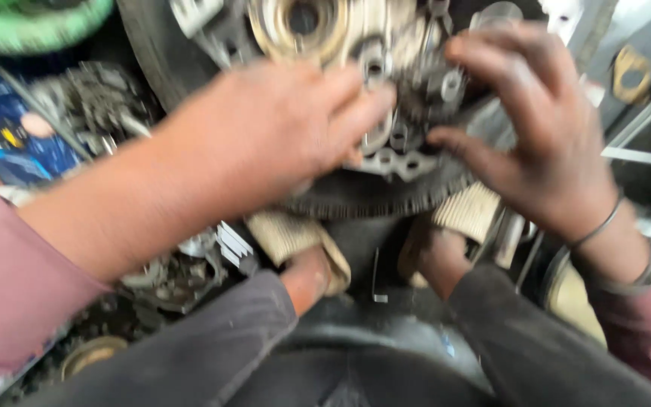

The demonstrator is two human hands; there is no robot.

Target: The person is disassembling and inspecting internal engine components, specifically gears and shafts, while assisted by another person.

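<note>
A greasy round assembly with a toothed rim (386,200) stands upright in front of me, a brass-coloured hub (303,26) at its top. My left hand (265,128) reaches in from the left, its fingers pressed over a silver bracket with holes (397,154) at the centre. My right hand (544,128), with a thin bangle on the wrist, curls thumb and fingers around a small dark gear (425,90) beside that bracket. My two feet in beige-strapped sandals (295,241) brace the assembly from below. The picture is blurred by motion.
A heap of oily metal parts (92,102) lies at the left beside a blue packet (9,143). Something green (32,22) sits at the top left. A round tin lid (88,354) lies at the bottom left. A flat metal bar (634,156) juts in at the right.
</note>
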